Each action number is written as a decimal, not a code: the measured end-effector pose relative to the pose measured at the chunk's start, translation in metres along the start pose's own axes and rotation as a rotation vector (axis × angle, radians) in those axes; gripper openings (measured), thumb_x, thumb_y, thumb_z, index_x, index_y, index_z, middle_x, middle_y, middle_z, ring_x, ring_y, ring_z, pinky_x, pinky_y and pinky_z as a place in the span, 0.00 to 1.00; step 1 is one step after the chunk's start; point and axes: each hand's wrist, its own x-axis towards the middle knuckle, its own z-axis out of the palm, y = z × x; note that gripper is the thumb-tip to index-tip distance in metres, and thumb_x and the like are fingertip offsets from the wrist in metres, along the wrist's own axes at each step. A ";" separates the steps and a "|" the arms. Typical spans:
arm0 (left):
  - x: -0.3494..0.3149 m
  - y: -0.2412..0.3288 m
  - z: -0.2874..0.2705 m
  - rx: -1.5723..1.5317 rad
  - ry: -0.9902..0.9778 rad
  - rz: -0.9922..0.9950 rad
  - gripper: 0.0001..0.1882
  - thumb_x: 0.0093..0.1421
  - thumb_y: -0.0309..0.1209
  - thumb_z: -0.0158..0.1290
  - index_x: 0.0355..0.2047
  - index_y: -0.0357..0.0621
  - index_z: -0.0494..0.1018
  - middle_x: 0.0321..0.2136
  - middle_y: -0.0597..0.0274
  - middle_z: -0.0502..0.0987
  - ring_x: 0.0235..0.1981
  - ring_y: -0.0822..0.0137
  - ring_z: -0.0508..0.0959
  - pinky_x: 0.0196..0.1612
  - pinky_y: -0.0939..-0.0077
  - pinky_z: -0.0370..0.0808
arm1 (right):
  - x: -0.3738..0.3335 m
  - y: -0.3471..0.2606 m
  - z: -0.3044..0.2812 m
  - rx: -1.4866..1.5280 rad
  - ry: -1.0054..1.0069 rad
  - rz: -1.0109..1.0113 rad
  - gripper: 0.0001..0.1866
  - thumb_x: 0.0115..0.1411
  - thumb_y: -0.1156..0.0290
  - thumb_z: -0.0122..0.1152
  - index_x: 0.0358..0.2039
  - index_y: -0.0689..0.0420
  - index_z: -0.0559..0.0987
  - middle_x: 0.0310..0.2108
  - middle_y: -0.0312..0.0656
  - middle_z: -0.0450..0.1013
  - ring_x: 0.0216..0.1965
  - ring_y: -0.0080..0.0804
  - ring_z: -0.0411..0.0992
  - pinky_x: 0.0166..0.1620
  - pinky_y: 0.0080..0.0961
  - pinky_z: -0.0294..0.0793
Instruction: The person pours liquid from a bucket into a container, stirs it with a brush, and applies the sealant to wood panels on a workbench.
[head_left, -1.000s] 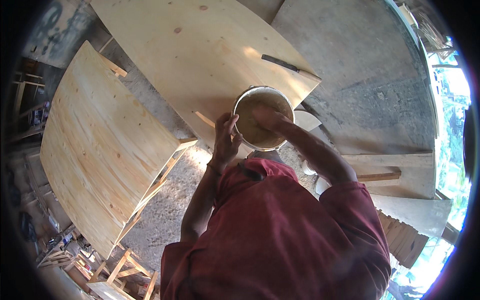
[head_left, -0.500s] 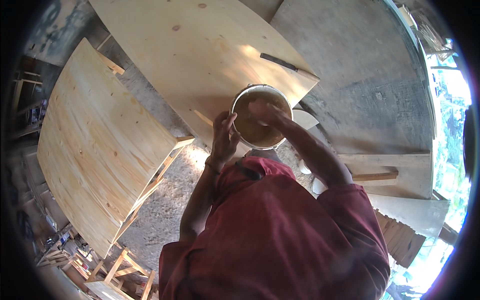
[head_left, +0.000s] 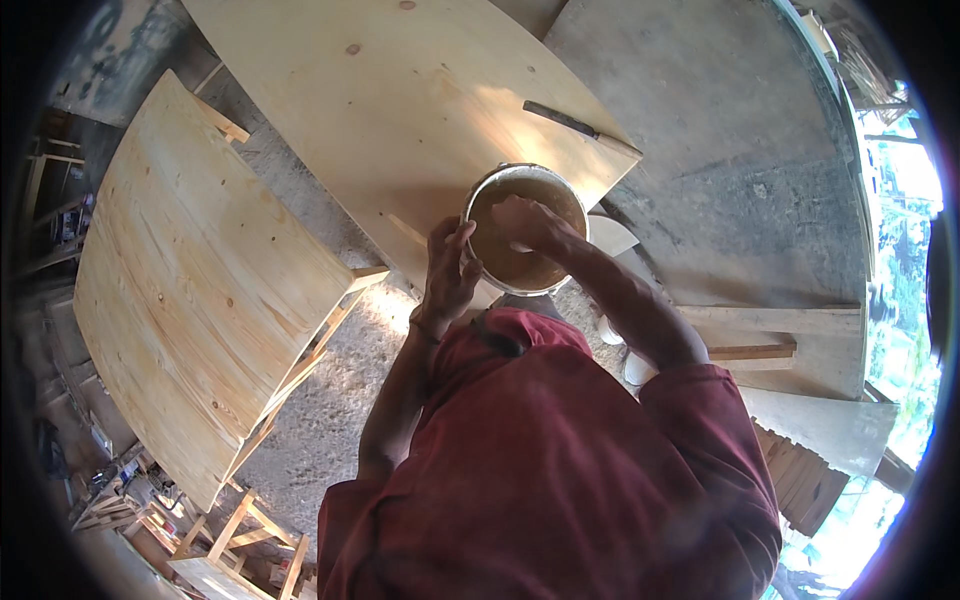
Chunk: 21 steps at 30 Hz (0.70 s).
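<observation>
A round pale bucket (head_left: 520, 168) stands in front of my body, partly filled with a brown mixture (head_left: 512, 268). My left hand (head_left: 448, 272) grips its left rim, thumb over the edge and the other fingers outside. Inside the bucket, my right hand (head_left: 535, 226) is closed, low over the mixture. A small pale bit shows beneath its fingers, but what they hold is hidden. Beyond the bucket, a long narrow tool (head_left: 560, 118), dark at one end and wood-coloured at the other, lies on a large light plywood sheet (head_left: 400, 110).
To the left, a second plywood sheet (head_left: 190, 290) rests on a wooden frame (head_left: 290, 385). A grey board (head_left: 720, 170) spreads to the right, with wooden battens (head_left: 770, 320) near its lower edge. White containers (head_left: 610, 330) sit low by my right arm. Wooden trestles (head_left: 255, 535) stand at lower left.
My right hand has shifted slightly inside the bucket, and the pale bit under its fingers now shows. My left hand keeps its grip on the rim.
</observation>
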 end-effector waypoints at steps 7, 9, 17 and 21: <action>-0.001 -0.002 0.002 0.003 -0.010 -0.015 0.31 0.66 0.52 0.46 0.61 0.44 0.62 0.56 0.45 0.61 0.57 0.45 0.63 0.58 0.54 0.63 | 0.019 0.032 0.038 -0.025 0.179 -0.090 0.14 0.59 0.66 0.56 0.43 0.56 0.81 0.43 0.49 0.77 0.46 0.46 0.75 0.48 0.40 0.76; -0.002 0.000 0.001 0.002 -0.006 -0.035 0.32 0.65 0.53 0.46 0.61 0.44 0.62 0.56 0.45 0.61 0.57 0.46 0.63 0.58 0.54 0.63 | -0.001 0.010 0.000 -0.008 0.041 -0.017 0.16 0.60 0.66 0.53 0.46 0.56 0.79 0.47 0.52 0.75 0.50 0.46 0.74 0.52 0.41 0.73; -0.002 -0.004 0.001 -0.001 -0.011 0.003 0.31 0.65 0.51 0.46 0.61 0.45 0.61 0.56 0.44 0.61 0.57 0.46 0.63 0.58 0.53 0.64 | 0.028 0.043 0.055 -0.051 0.312 -0.117 0.14 0.58 0.69 0.56 0.45 0.57 0.79 0.45 0.49 0.76 0.47 0.46 0.74 0.49 0.38 0.75; -0.001 -0.003 0.001 0.007 -0.003 0.003 0.29 0.64 0.46 0.49 0.61 0.45 0.62 0.56 0.45 0.61 0.56 0.45 0.64 0.58 0.53 0.64 | 0.016 0.035 0.040 -0.029 0.252 -0.032 0.15 0.59 0.70 0.53 0.44 0.58 0.79 0.43 0.49 0.77 0.47 0.42 0.75 0.49 0.37 0.75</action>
